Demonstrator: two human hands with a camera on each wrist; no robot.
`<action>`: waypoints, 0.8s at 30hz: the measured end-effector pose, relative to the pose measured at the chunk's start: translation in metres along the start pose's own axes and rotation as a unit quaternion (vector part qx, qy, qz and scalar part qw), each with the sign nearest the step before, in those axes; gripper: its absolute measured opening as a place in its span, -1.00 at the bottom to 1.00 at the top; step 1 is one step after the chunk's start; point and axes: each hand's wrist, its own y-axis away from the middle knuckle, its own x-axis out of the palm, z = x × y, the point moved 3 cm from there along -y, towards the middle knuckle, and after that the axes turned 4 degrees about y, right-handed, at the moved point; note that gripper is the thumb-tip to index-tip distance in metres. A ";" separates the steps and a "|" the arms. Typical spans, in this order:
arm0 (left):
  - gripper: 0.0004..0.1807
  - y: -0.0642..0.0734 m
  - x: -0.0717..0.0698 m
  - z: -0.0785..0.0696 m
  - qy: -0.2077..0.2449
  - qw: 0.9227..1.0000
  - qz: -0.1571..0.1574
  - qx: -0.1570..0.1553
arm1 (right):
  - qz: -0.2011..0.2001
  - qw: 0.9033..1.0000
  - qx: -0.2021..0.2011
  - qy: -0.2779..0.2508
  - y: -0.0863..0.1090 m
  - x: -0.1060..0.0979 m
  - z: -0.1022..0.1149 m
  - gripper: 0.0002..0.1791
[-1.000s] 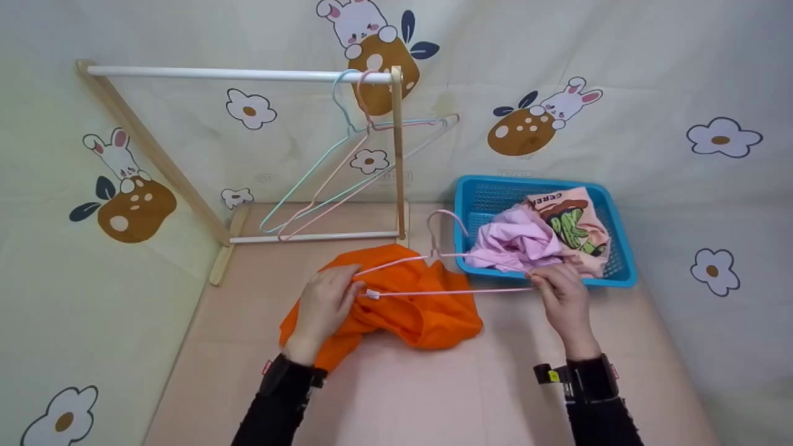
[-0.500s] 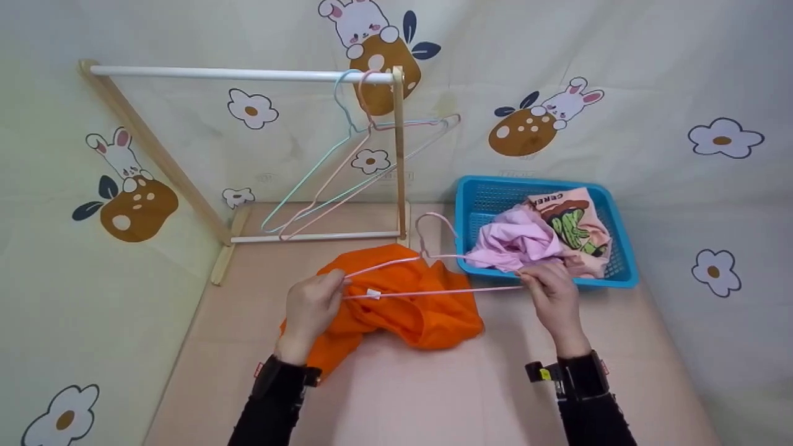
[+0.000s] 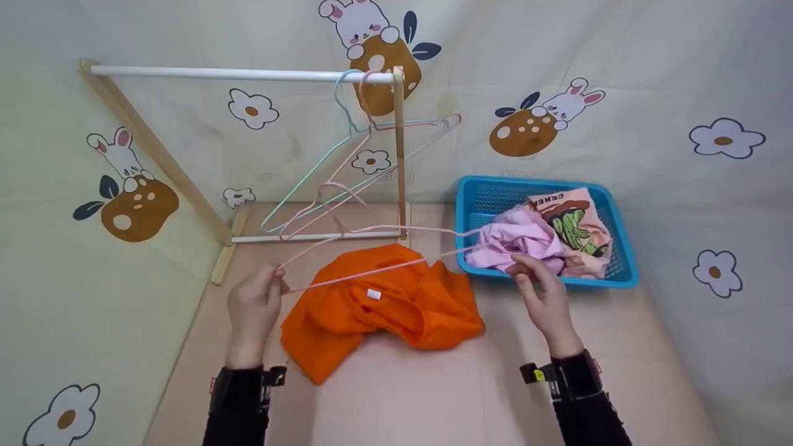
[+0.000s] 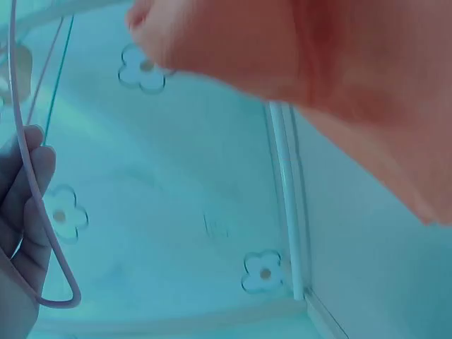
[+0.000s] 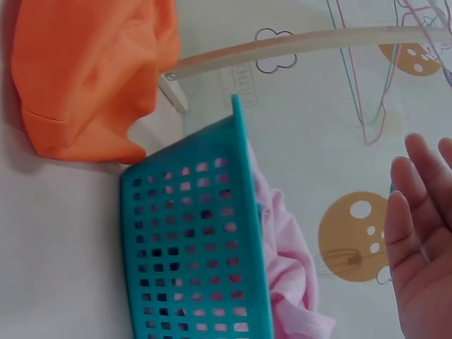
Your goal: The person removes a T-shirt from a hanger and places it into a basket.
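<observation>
In the head view, my left hand (image 3: 254,316) pinches one end of a pink clothes hanger (image 3: 372,271), held tilted with its hook upward. The hanger's far end reaches out over the blue basket. Below it an orange garment (image 3: 347,310) lies crumpled on the table, a white label showing at its neck. My right hand (image 3: 545,303) hovers by the basket's front edge, fingers loosely extended and holding nothing. Seen from the right wrist, that hand (image 5: 424,254) has extended fingers. In the left wrist view, the hanger's end (image 4: 67,304) passes in front of the right hand (image 4: 25,212).
A blue basket (image 3: 624,248) at the right holds a light pink garment (image 3: 520,238) and a peach printed one (image 3: 576,223). Behind, at left, stands a rack with a white top bar (image 3: 217,74). A turquoise hanger (image 3: 303,178) and another pink hanger hang at its right end.
My left hand has moved left, carrying the pink hanger away from my right hand. The right hand has let go of the hanger and stayed near the basket. The orange garment stays put.
</observation>
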 end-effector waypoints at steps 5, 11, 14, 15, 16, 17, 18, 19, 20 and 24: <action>-0.48 0.001 -0.024 0.021 0.005 0.997 -0.029 -0.067 | 0.038 0.999 0.009 -0.005 0.009 0.017 -0.001 -0.65; -0.66 0.003 -0.046 0.039 0.007 0.986 -0.072 -0.153 | 0.067 0.997 0.032 0.010 0.017 0.033 -0.002 -0.69; -0.73 0.005 -0.056 0.048 0.010 0.974 -0.089 -0.209 | 0.077 0.996 0.048 0.019 0.024 0.041 -0.018 -0.70; -0.72 0.006 -0.059 0.051 0.015 0.970 -0.095 -0.224 | 0.078 0.995 0.052 0.021 0.026 0.043 -0.025 -0.69; -0.74 0.007 -0.062 0.054 0.017 0.966 -0.101 -0.238 | 0.077 0.995 0.055 0.025 0.029 0.045 -0.031 -0.69; -0.73 0.008 -0.065 0.057 0.020 0.962 -0.108 -0.248 | 0.078 0.995 0.057 0.025 0.031 0.047 -0.037 -0.68; -0.72 0.009 -0.067 0.060 0.022 0.959 -0.114 -0.257 | 0.078 0.995 0.058 0.025 0.034 0.049 -0.043 -0.68; -0.70 0.010 -0.069 0.063 0.025 0.957 -0.120 -0.264 | 0.077 0.995 0.056 0.023 0.035 0.049 -0.045 -0.67; -0.69 0.011 -0.071 0.065 0.027 0.955 -0.126 -0.268 | 0.078 0.995 0.055 0.023 0.036 0.050 -0.046 -0.66; -0.63 0.013 -0.076 0.074 0.038 0.943 -0.147 -0.295 | 0.089 0.994 0.054 0.022 0.041 0.054 -0.048 -0.67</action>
